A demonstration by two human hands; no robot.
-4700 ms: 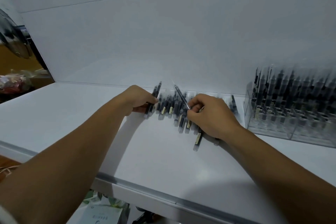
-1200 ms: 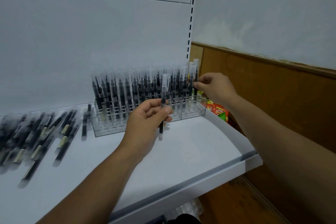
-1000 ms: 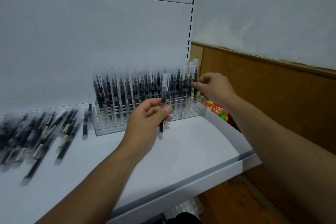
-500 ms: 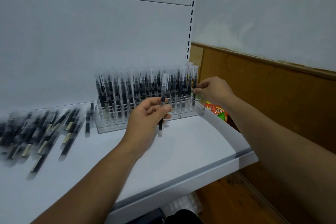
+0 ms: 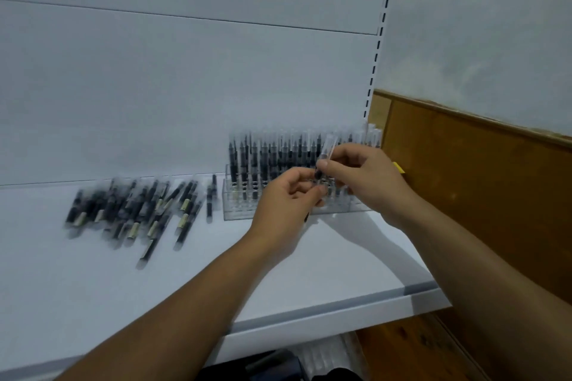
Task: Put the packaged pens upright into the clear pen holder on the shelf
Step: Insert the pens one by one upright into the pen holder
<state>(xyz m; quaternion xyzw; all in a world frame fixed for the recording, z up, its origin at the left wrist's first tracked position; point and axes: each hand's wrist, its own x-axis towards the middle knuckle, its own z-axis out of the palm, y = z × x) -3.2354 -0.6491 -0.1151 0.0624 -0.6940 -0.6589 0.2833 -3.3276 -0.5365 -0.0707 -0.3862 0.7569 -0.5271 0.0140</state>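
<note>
Both hands meet just in front of the clear pen holder (image 5: 235,210), at the right end of the white shelf (image 5: 278,272). One packaged pen (image 5: 326,151) is held between them, near upright, top tilted slightly right. Its clear sleeve end shows above the fingers, its dark tip below the left hand (image 5: 284,204).

Left grip: fingers curled, pinching the pen's lower part. Right hand (image 5: 371,176): grip of thumb and forefinger pinching the pen higher up.

The holder is packed with standing pens (image 5: 263,161), blurred. Loose pens (image 5: 133,210) lie flat in a scattered heap on the shelf, left of the holder. A lone pen (image 5: 211,198) lies just beside its left wall. Brown wood panel (image 5: 479,195) to the right.
</note>
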